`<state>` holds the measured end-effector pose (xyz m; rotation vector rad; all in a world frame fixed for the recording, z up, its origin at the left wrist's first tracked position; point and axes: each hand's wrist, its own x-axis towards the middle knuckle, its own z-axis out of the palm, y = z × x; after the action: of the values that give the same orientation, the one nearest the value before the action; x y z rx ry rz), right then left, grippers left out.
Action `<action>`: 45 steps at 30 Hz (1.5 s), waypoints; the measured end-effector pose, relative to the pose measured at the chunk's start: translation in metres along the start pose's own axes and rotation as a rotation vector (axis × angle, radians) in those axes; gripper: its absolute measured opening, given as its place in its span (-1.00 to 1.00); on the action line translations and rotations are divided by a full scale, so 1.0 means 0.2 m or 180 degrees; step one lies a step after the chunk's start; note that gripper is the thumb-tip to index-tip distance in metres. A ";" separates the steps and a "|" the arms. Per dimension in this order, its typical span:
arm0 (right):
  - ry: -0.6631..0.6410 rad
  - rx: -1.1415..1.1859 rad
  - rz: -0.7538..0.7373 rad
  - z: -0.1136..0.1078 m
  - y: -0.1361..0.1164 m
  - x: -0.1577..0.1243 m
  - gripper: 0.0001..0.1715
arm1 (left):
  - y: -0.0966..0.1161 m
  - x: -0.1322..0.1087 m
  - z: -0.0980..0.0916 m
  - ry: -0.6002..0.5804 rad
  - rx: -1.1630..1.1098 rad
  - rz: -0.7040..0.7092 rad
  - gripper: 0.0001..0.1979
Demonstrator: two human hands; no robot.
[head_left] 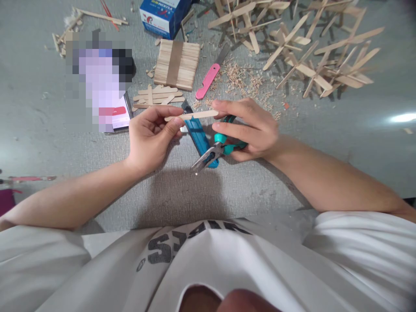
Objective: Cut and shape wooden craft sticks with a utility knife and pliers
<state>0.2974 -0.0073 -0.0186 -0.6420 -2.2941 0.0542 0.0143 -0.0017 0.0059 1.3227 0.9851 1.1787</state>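
Observation:
My left hand (152, 136) pinches one end of a wooden craft stick (198, 115) between thumb and fingers. At the stick's other end are the fingertips of my right hand (250, 128). That hand also holds long-nose pliers (212, 154) with green-and-black handles, their jaws pointing down to the left. Beneath the stick, a blue utility knife (197, 134) lies on the table, partly covered by the pliers. Beyond my left hand is a small loose pile of craft sticks (159, 97).
A banded bundle of craft sticks (188, 65), a pink folding knife (208, 81) and wood shavings (240, 80) lie farther back. Star-shaped stick assemblies (302, 67) spread across the back right. At the back stands a blue box (164, 19); a phone (121, 117), partly blurred, is at left.

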 end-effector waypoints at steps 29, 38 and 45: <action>-0.0335 0.0280 0.1490 -0.03 -0.01 0.03 -0.70 | 0.00 -0.02 0.01 -0.0054 -0.0083 0.0106 -0.54; -0.0162 0.0395 0.1260 -0.03 0.00 0.04 -0.75 | 0.00 -0.01 0.01 -0.0097 -0.0167 0.0079 -0.55; -0.0117 0.0314 0.1294 -0.02 0.00 0.04 -0.72 | 0.00 -0.02 0.01 -0.0083 -0.0097 0.0108 -0.54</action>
<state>0.2953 -0.0039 -0.0098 -1.0514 -2.1456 0.3717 0.0159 -0.0066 0.0063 1.3322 0.9257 1.1947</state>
